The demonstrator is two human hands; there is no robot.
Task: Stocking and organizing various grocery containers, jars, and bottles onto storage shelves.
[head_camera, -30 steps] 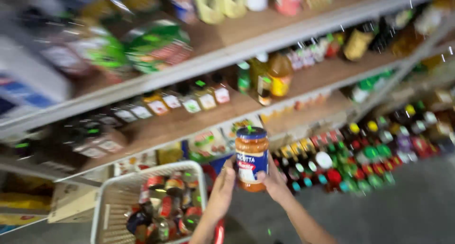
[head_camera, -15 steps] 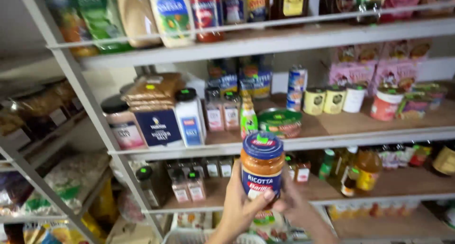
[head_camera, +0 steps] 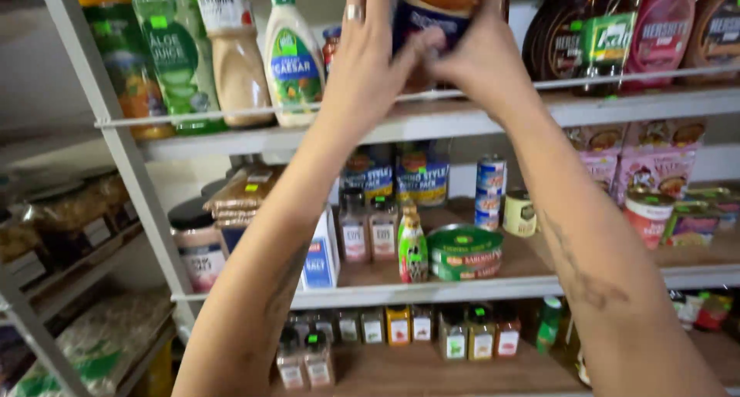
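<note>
Both hands are raised to the top shelf (head_camera: 663,104), clamped around a sauce jar (head_camera: 432,15) with orange contents and a dark label. The left hand (head_camera: 370,65), wearing a ring, grips its left side; the right hand (head_camera: 482,58) presses the right. A salad dressing bottle (head_camera: 291,58) stands just left.

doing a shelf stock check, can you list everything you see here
sauce jar: one, orange with dark label, top shelf level, held in both hands
dressing bottle: one, cream, top shelf, left of the jar
green juice bottle: one, top shelf, far left
syrup bottles: several, dark, top shelf, right
round tins: two stacked, green, middle shelf
spice jars: a row, mixed colours, bottom shelf
left hand: on the jar's left side
right hand: on the jar's right side
</note>
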